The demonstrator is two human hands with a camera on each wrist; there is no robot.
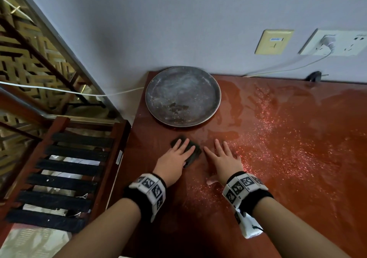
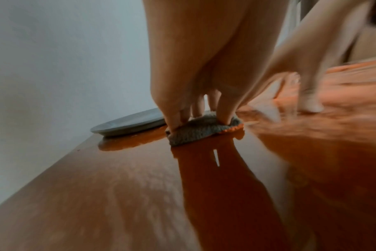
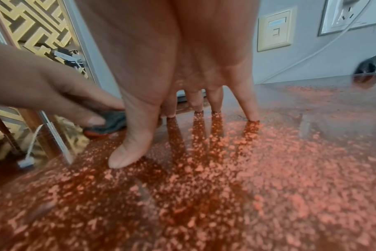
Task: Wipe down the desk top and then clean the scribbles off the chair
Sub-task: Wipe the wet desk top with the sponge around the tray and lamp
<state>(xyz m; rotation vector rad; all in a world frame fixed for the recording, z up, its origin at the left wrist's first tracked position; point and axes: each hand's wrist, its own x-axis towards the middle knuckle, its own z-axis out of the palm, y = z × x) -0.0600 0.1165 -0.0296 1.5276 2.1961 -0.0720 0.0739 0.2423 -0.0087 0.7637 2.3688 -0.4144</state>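
The glossy red-brown desk top (image 1: 309,208) is strewn with pink crumbs (image 1: 278,148), thickest around and to the right of my right hand. My left hand (image 1: 177,156) presses a folded dark grey cloth (image 1: 195,154) flat onto the desk just in front of a plate; its fingertips dig into the cloth (image 2: 191,134). The right hand (image 1: 224,157) lies flat beside it, fingers spread, tips and thumb touching the crumb-covered surface (image 3: 247,169), holding nothing. The cloth (image 3: 114,122) shows an orange underside at its edge.
A round, dusty grey plate (image 1: 182,96) sits at the desk's back left corner against the wall. A black plug (image 1: 313,76) and a white cable (image 1: 288,67) lie along the back edge under two wall sockets (image 1: 335,42). A wooden frame with black straps (image 1: 65,178) stands left of the desk.
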